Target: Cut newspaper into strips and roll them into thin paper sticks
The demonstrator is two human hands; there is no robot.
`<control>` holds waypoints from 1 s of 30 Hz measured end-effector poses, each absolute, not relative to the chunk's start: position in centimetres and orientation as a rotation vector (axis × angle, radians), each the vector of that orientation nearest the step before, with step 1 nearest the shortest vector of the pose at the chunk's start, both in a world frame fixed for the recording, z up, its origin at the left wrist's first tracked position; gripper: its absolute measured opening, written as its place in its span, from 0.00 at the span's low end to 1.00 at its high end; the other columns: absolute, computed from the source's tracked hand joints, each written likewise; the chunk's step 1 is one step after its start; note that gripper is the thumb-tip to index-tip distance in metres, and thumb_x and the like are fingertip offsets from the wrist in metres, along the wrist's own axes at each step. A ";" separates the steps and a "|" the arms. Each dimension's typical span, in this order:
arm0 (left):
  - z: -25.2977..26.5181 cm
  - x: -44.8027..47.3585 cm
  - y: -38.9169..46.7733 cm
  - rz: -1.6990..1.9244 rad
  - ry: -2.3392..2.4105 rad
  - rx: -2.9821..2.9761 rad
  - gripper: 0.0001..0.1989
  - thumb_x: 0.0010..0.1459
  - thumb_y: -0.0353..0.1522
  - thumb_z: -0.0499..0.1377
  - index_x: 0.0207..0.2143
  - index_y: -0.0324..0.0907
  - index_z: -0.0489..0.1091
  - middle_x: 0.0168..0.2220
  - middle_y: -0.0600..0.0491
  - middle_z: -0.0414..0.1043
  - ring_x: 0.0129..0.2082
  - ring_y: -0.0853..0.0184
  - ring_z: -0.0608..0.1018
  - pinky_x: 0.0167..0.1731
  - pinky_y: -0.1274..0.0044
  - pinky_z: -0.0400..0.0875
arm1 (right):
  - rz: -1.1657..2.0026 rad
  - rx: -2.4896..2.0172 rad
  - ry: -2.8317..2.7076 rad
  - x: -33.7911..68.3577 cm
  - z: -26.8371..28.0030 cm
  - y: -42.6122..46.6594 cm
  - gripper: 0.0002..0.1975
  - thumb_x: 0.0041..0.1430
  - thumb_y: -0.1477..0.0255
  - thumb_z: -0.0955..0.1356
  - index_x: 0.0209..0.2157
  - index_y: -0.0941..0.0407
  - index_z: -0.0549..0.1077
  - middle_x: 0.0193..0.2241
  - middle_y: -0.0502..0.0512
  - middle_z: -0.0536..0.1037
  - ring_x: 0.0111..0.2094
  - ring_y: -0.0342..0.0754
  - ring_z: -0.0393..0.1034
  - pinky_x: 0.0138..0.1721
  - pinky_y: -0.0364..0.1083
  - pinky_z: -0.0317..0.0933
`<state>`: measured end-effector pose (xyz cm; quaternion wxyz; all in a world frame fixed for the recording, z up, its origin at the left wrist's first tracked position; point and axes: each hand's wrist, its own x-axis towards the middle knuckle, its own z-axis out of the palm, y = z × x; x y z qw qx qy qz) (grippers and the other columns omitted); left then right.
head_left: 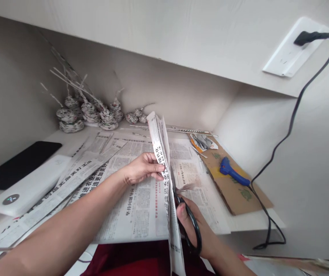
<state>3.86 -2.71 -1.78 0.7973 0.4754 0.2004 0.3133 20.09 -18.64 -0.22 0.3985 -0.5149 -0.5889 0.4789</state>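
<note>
My left hand pinches a long folded newspaper strip between thumb and fingers. The strip stands up above the hand and hangs down past the table's front edge. In my right hand is a pair of black-handled scissors, with the thumb and fingers around the handles. Its blades point up along the right side of the strip, partly hidden by the paper; I cannot tell how far apart they are. A thin curled paper scrap sticks out beside the blades. Under both hands lie newspaper sheets.
Cut newspaper strips lie at left beside a white power bank-like device and a black flat item. Several woven paper gourds stand at the back. A blue glue gun rests on cardboard, its black cord running to a wall outlet.
</note>
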 end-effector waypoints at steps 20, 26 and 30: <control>-0.9 2.3 -1.5 0.899 0.393 0.957 0.14 0.40 0.30 0.72 0.30 0.33 0.75 0.25 0.52 0.76 0.24 0.69 0.79 0.24 0.82 0.77 | 1.516 -1.338 -1.316 20.4 -2.7 -19.3 0.25 0.56 0.47 0.63 0.28 0.56 0.62 0.18 0.45 0.64 0.16 0.38 0.60 0.18 0.38 0.57; -1.2 3.3 -2.2 0.805 0.434 0.961 0.15 0.38 0.29 0.73 0.29 0.33 0.76 0.25 0.51 0.77 0.23 0.70 0.79 0.24 0.82 0.78 | 1.356 -1.323 -1.413 19.8 -0.8 -18.8 0.25 0.57 0.46 0.61 0.26 0.56 0.66 0.22 0.51 0.67 0.25 0.44 0.64 0.28 0.43 0.63; -1.2 3.1 -2.0 0.803 0.429 0.970 0.14 0.38 0.30 0.73 0.29 0.33 0.76 0.24 0.51 0.77 0.22 0.70 0.79 0.23 0.83 0.77 | 1.312 -1.327 -1.445 19.6 -0.2 -18.6 0.26 0.56 0.45 0.60 0.27 0.54 0.71 0.23 0.55 0.70 0.30 0.51 0.67 0.31 0.47 0.65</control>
